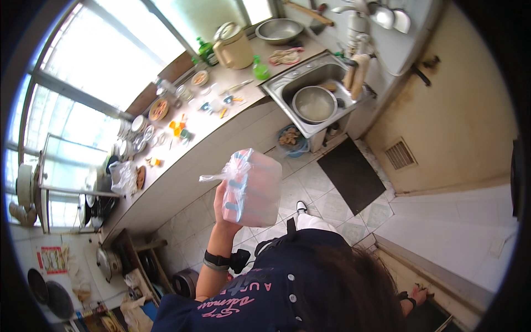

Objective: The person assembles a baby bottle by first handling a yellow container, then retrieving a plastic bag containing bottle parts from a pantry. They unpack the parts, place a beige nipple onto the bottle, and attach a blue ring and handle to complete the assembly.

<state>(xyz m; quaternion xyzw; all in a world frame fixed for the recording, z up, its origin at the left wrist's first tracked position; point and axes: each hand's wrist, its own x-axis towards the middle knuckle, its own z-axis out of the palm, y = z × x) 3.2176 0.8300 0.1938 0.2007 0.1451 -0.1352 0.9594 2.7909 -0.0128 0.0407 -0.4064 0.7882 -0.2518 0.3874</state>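
Note:
My left hand (224,207) is raised in front of me, closed around a boxy food container (260,191). The container has a pinkish see-through body and light blue clips, and a clear plastic bag with a knotted end covers it. At the lower right my right hand (421,295) reaches out to the side, with a dark band on its wrist. Its fingers look curled beside the pale edge of a dark panel (428,314); what they hold is too small to make out.
Along the windows runs a counter (213,124) with bowls, bottles and a beige jug (232,47). A metal basin (314,103) of cloudy water stands in the sink (282,88). Below is a blue bin (293,141). A dark mat (351,176) lies on the tiled floor.

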